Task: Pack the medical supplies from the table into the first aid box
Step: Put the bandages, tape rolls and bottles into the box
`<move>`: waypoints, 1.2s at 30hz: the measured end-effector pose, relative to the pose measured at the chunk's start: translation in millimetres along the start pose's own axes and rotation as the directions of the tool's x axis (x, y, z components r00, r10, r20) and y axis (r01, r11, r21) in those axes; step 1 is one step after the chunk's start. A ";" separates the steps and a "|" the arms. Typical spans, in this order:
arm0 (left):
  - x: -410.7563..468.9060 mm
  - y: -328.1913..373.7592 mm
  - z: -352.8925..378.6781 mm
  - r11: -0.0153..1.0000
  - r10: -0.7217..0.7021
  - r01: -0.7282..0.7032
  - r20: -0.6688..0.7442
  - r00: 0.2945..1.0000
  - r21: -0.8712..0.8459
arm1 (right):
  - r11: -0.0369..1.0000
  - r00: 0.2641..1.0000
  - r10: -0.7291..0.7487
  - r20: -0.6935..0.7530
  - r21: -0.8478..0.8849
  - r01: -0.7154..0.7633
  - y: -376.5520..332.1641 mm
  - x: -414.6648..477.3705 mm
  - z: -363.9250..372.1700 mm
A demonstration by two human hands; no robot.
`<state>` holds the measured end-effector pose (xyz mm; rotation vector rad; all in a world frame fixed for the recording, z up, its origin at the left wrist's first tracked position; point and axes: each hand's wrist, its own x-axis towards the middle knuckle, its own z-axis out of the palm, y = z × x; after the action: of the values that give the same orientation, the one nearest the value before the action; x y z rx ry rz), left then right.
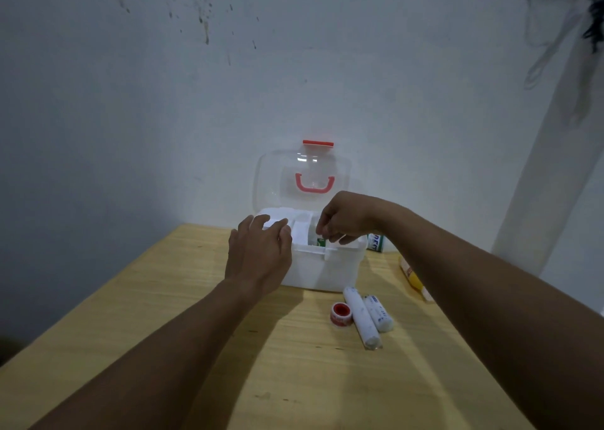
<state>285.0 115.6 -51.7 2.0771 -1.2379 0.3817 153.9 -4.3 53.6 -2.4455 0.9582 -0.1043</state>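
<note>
- Right now the first aid box (322, 271) stands open at the far side of the wooden table (163, 315), close to the wall (130, 102); I use this box as the landmark for all places.
- Its clear lid (300, 178) is raised upright behind the white body and shows a red handle (314, 184) and a red latch (318, 143) on top.
- The left hand (260, 253) rests on the left front corner of the box, with the fingers (277, 225) spread open and laid over the rim, not closed around any object.
- The right hand (343, 217) is above the right part of the box opening, fingers bent downward and pinched together; whether they grip something I cannot tell.
- Just under this hand, inside the box, a small green item (321, 242) is visible; it is too small to say what it is.
- In front of the box, to its right, lie two white bandage rolls (362, 321) side by side and touching, and a red tape roll (341, 313) just beside them on the left.
- To the right of the box, a yellow packet (412, 277) lies near the table edge, partly hidden by the right forearm.
- Behind the right corner of the box, a white bottle with green letters (376, 242) is seen only in part.
</note>
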 end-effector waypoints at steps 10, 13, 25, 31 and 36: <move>2.8 5.1 -8.6 0.992 -0.053 0.037 0.135 0.989 0.119 | 0.977 0.934 -0.075 -0.350 -0.211 -0.001 14.7 -77.2 3.4; -1.6 7.7 -10.4 0.992 -0.056 0.038 0.146 0.988 0.124 | 0.974 0.927 -0.013 -0.376 -0.216 -0.073 23.5 -100.4 18.0; -5.9 14.9 -12.4 0.995 -0.060 0.044 0.193 0.979 0.085 | 0.938 0.956 0.265 -0.125 -0.194 -0.285 48.4 -122.9 72.7; 6.1 16.1 -17.2 0.998 -0.062 0.058 0.144 0.988 0.033 | 0.949 0.952 0.222 -0.213 -0.177 -0.261 45.5 -125.5 52.6; 1.9 11.1 -14.0 0.997 -0.072 0.070 0.137 0.988 0.024 | 0.931 0.958 0.256 -0.130 -0.234 -0.281 48.7 -121.1 51.8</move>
<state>277.6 120.4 -36.0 2.1880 -1.2391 0.2215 46.2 66.9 -1.6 -2.5222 1.4177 -0.0066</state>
